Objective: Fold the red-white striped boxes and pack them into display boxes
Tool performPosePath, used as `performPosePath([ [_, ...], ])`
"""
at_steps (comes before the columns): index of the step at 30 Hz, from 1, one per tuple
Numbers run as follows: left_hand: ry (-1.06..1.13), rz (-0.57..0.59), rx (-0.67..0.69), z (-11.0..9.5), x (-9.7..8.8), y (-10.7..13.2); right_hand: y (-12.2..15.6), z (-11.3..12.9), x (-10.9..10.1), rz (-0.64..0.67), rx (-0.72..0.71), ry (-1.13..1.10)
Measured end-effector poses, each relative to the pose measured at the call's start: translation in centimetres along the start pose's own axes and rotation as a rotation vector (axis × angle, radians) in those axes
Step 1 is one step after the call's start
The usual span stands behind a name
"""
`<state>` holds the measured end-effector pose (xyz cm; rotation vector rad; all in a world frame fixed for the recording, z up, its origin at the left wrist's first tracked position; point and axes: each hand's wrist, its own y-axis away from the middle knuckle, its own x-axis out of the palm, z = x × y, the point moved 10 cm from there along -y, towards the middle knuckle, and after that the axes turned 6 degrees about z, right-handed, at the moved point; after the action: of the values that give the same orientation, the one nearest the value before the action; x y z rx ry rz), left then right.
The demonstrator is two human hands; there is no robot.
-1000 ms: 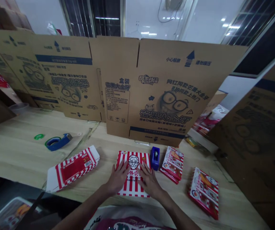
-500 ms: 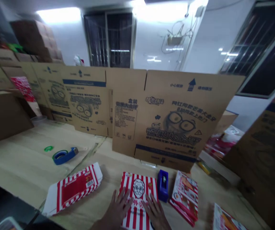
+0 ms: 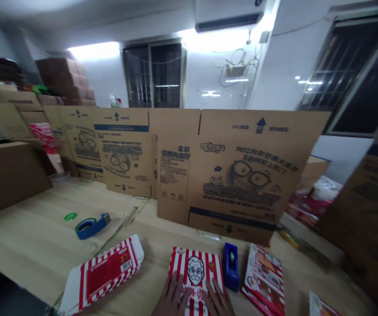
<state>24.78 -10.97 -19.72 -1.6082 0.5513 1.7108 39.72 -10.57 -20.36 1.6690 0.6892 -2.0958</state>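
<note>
A red-and-white striped box (image 3: 195,266) with a drawn face on its top lies in front of me at the bottom middle. My left hand (image 3: 172,296) rests flat on its left side, fingers stretched out. On the right side of the same box lies my right hand (image 3: 217,299), its fingers spread. Neither hand is wrapped round anything. Just right of the box stands a blue tape dispenser (image 3: 231,267). Farther left is a flattened striped carton (image 3: 106,273) with a red panel and a barcode.
Cardboard sheets (image 3: 241,171) with printing stand upright along the table's back. A blue hand-held tape cutter (image 3: 92,227) and a green ring (image 3: 70,217) lie at left. Printed packs (image 3: 264,278) lie at right. A brown carton (image 3: 11,175) stands on the left edge.
The view has tilted up a little, so things sit lower in the picture. Both hands stay flat on the striped box.
</note>
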Motion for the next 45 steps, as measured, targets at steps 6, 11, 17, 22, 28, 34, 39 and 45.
performPosePath([
  [6,0.104,0.158,-0.045,0.2,-2.6,0.8,1.0,3.6,-5.0,0.291,-0.047,-0.176],
  [11,0.043,0.268,-0.010,-0.3,-5.3,-0.1,0.7,4.4,-6.8,0.385,-0.001,-0.109],
  [17,0.063,0.210,0.004,-0.2,-9.1,-0.5,0.6,5.1,-8.9,0.360,-0.054,-0.067],
  [22,0.069,0.174,-0.123,-0.3,-8.7,0.0,0.8,5.5,-10.7,0.241,-0.183,-0.078],
  [28,0.059,0.127,-0.130,-0.6,-8.3,0.9,1.8,5.8,-10.3,0.195,-0.232,-0.031],
  [34,0.047,0.115,0.047,-0.6,-8.2,2.1,3.2,6.2,-8.6,0.083,-0.237,-0.005],
  [39,-0.014,0.118,0.059,-0.7,-7.4,2.3,3.7,6.8,-8.5,0.048,-0.290,0.004],
  [45,-0.032,0.074,0.093,-1.0,-8.0,2.3,4.4,6.1,-9.7,0.045,-0.360,-0.058],
])
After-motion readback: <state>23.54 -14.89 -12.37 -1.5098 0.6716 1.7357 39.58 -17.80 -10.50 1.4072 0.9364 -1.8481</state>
